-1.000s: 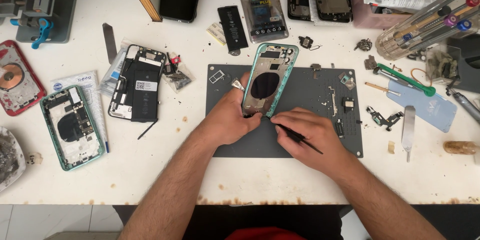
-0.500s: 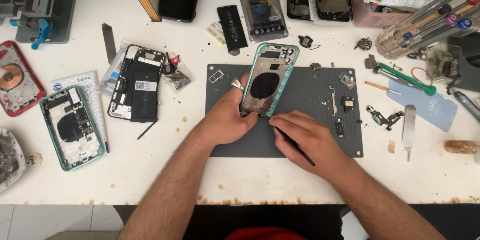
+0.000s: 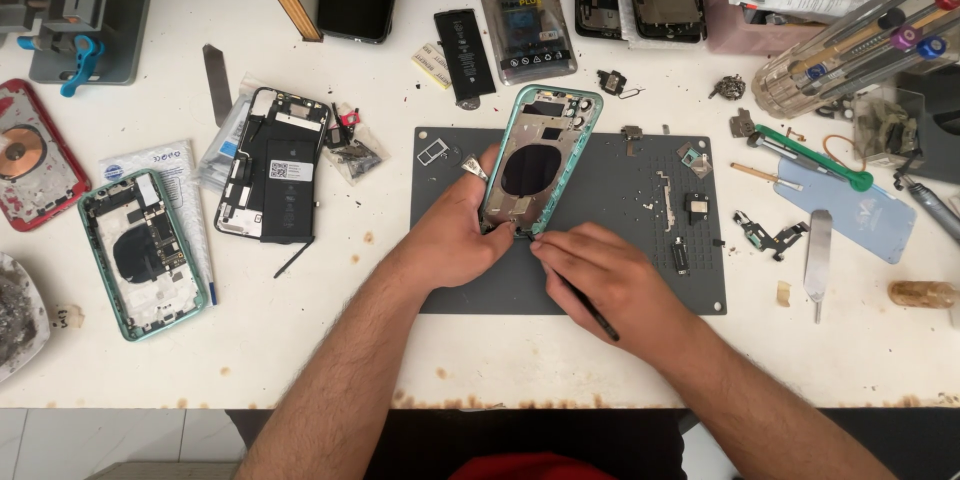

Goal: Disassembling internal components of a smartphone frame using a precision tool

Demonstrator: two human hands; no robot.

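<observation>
since the earlier frames both hands have drawn closer to the lower end of the teal phone housing, and the black tool has swung from lying out to the right to sitting tucked under the right palm, while the housing itself has stayed put

white worktable (image 3: 300,340) carries everything; on it lies a dark grey work mat (image 3: 640,190), and the teal phone housing (image 3: 540,155) rests on the mat's upper left part, its top end tilted a little to the right and reaching just past the mat's far edge, its inside facing up with a dark round patch in the middle

left hand (image 3: 450,240) is curled around the housing's lower left edge, fingers closed on the frame, thumb against the bottom corner; right hand (image 3: 600,275) sits just right of it, fingertips pinched together at the housing's bottom edge, gripping the thin black tool (image 3: 595,315) whose tail sticks out below the palm toward the person

to the left, off the mat, lie an opened black phone (image 3: 270,165) and a second teal phone body (image 3: 140,250), well apart from the hands; a red phone back (image 3: 30,155) lies at the table's left edge

smaller things: a loose black battery (image 3: 463,52) above the mat, a green-handled tool (image 3: 810,155) and a flat metal spudger (image 3: 818,260) to the right, small black parts (image 3: 697,205) scattered on the mat's right side
</observation>
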